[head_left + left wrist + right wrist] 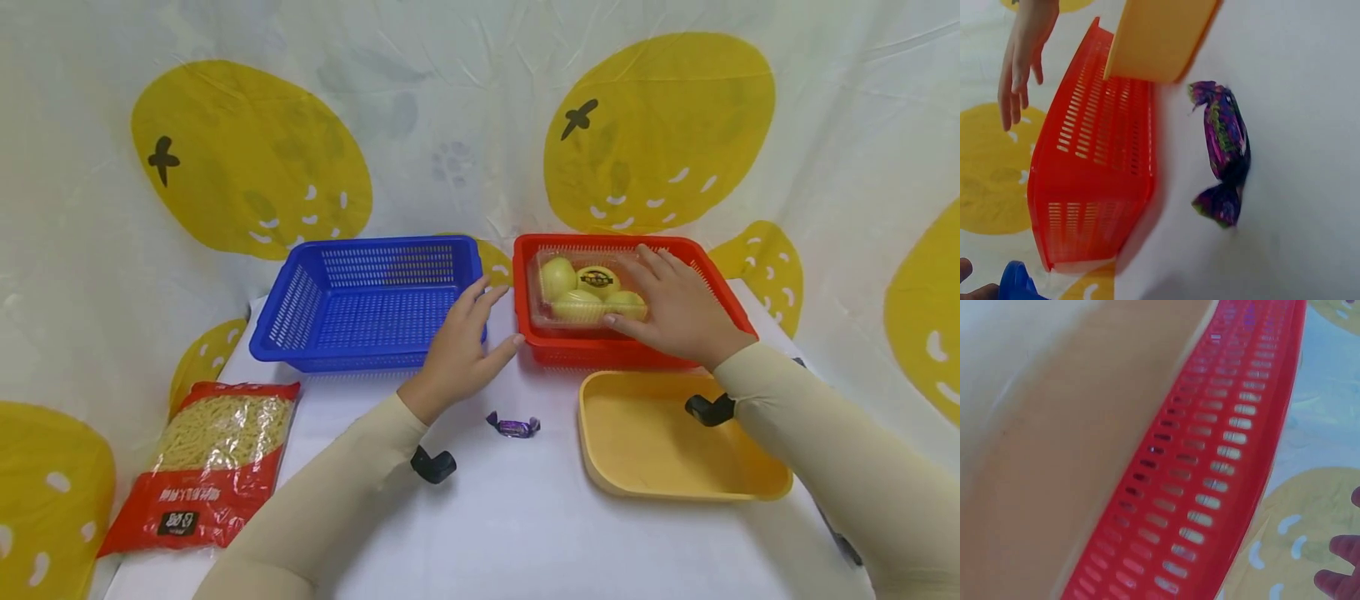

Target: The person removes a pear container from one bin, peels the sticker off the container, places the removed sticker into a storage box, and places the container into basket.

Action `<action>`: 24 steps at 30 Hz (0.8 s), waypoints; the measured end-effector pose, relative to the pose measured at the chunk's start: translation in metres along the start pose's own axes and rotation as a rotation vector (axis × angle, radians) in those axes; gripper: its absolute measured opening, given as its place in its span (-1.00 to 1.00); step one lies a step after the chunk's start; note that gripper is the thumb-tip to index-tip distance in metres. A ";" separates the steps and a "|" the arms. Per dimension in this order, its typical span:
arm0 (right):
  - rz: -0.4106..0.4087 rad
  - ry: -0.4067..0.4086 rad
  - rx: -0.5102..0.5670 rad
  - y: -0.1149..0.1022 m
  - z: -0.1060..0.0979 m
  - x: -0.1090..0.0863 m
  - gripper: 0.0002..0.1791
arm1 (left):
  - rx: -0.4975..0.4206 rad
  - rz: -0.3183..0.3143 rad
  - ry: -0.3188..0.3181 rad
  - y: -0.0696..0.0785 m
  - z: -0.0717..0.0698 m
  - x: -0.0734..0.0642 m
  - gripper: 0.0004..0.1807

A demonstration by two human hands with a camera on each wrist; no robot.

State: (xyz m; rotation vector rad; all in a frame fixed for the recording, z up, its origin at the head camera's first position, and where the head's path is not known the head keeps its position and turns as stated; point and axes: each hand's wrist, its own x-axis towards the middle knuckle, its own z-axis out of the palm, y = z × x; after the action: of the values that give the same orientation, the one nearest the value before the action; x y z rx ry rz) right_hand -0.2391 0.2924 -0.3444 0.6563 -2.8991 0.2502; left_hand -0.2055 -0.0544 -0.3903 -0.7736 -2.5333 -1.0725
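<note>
My right hand (678,304), fingers spread, is over the right part of a clear plastic box (536,287) of pale yellow-green fruit (577,306). The box sits inside the red basket (528,333); whether the hand touches it I cannot tell. In the left wrist view this hand (1025,56) hangs with straight fingers above the basket (1100,144). My left hand (465,350) is beside the right rim of the blue basket (367,321), fingers extended and nothing held. On the table in front of it lies a purple wrapped candy (514,427), large in the left wrist view.
At the left of the table lies a red and clear bag of pasta (217,458). A shallow yellow tray (660,442) stands in front of the red basket, under my right forearm. Behind the baskets hangs a white cloth (465,108) with yellow fruit prints.
</note>
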 end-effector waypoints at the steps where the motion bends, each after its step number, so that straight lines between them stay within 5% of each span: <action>1: 0.006 -0.010 -0.001 0.002 0.000 0.001 0.09 | -0.008 0.002 0.000 0.001 0.002 0.002 -0.21; 14: 0.063 -0.038 -0.001 0.029 -0.003 0.016 0.11 | -0.106 -0.072 -0.103 0.021 0.029 0.011 -0.20; 24: 0.082 -0.083 0.010 0.045 -0.003 0.032 0.10 | -0.187 -0.223 -0.090 0.028 0.056 0.014 -0.19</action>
State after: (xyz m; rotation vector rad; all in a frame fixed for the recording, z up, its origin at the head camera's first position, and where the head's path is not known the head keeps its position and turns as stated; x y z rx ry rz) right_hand -0.2867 0.3197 -0.3410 0.5632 -3.0101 0.2540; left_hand -0.2040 0.0076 -0.4062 -0.6072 -2.6718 -1.3924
